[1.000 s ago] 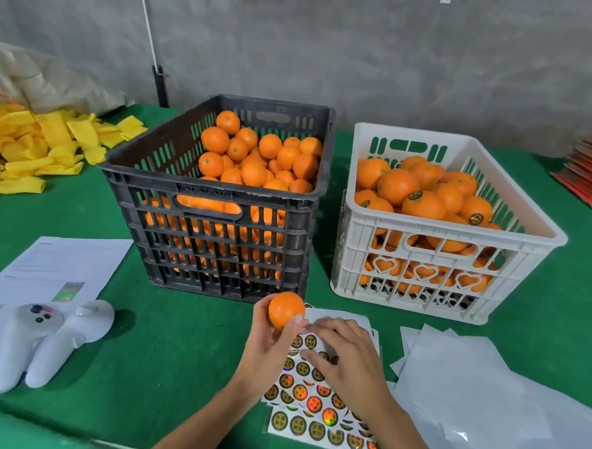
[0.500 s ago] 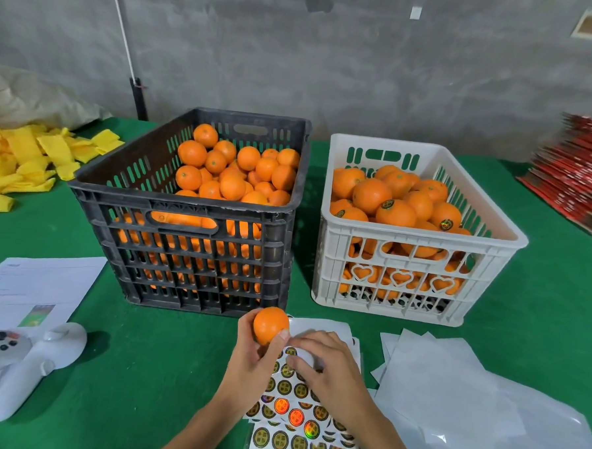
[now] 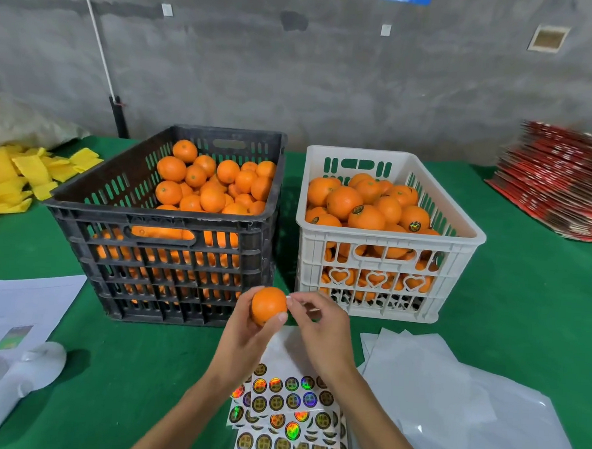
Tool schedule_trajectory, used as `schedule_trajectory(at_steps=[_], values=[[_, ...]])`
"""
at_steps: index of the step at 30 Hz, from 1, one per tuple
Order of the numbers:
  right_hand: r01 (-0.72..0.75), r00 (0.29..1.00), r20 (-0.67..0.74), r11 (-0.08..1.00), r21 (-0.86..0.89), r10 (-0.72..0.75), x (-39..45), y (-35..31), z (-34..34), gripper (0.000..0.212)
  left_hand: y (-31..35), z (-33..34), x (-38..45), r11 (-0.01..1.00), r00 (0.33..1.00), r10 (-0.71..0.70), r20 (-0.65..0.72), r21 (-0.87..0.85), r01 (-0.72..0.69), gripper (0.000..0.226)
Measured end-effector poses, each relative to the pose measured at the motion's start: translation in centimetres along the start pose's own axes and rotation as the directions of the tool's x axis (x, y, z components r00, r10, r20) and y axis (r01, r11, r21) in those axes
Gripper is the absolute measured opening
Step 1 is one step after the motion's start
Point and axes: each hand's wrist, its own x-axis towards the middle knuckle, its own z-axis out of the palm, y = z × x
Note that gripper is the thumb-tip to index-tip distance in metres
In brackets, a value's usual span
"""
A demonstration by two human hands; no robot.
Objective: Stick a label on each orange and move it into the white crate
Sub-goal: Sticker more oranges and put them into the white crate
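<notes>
Far left: yellow foam fruit sleeves (image 3: 23, 175) lie heaped on the green cloth table cover (image 3: 523, 305); nearer the camera, printed white paper sheets (image 3: 19, 306) lie flat, with a white hand-held controller (image 3: 8, 384) resting partly on them.
Left of centre: a black slatted plastic crate (image 3: 169, 252) stands on the cover, filled with unlabelled oranges (image 3: 214, 185).
Left hand: the left hand (image 3: 247, 338) grips a single round orange (image 3: 268, 306), fingers and thumb curled round its lower half, held above the cover in front of the black crate's near right corner.
Right hand: the right hand (image 3: 320, 328) is just beside the held orange, thumb and forefinger pinched together at its right side; whether a sticker sits between them cannot be told.
Below the hands: sheets of round holographic sticker labels (image 3: 288, 416) lie overlapped on the cover.
Right of centre: a white plastic crate with heart cut-outs (image 3: 384, 284) stands beside the black crate, apart from it, holding labelled oranges (image 3: 367, 214).
Near right: white backing sheets (image 3: 443, 397) lie spread on the cover.
Far right: a stack of flat red cartons (image 3: 564, 183) sits at the table edge.
</notes>
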Motion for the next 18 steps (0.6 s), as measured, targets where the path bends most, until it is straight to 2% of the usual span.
schedule_trajectory(at_steps=[4, 7, 10, 13, 15, 18], values=[[-0.029, 0.999, -0.013, 0.974, 0.225, 0.033, 0.4, -1.8, -0.9, 0.010, 3.0, 0.5, 0.9, 0.997, 0.998, 0.068, 0.001, -0.021, -0.068, 0.046], [0.017, 1.000, 0.001, 0.966, 0.256, -0.017, 0.5, -2.8, -1.9, 0.014, 4.7, 1.1, 1.0, 0.994, 0.994, 0.110, 0.008, -0.026, -0.109, 0.039], [0.190, 0.981, 0.032, 0.981, 0.043, -0.192, 0.5, -3.9, -3.3, 0.027, 6.9, 1.8, 1.8, 0.995, 0.995, 0.097, -0.008, -0.022, -0.097, 0.039], [0.341, 0.937, 0.029, 0.893, -0.293, -0.348, 1.5, -5.5, -4.5, 0.052, 10.4, 2.9, 3.6, 0.997, 0.997, 0.071, 0.042, -0.017, -0.071, 0.040], [0.315, 0.928, -0.044, 0.840, -0.441, -0.370, 3.4, -7.1, -5.3, 0.066, 13.3, 3.9, 5.6, 0.989, 0.985, 0.129, 0.119, 0.052, -0.136, 0.037], [0.264, 0.876, -0.231, 0.822, -0.505, -0.424, 7.6, -9.9, -7.1, 0.063, 17.9, 5.7, 9.5, 0.952, 0.958, 0.211, 0.193, 0.183, -0.247, 0.047]])
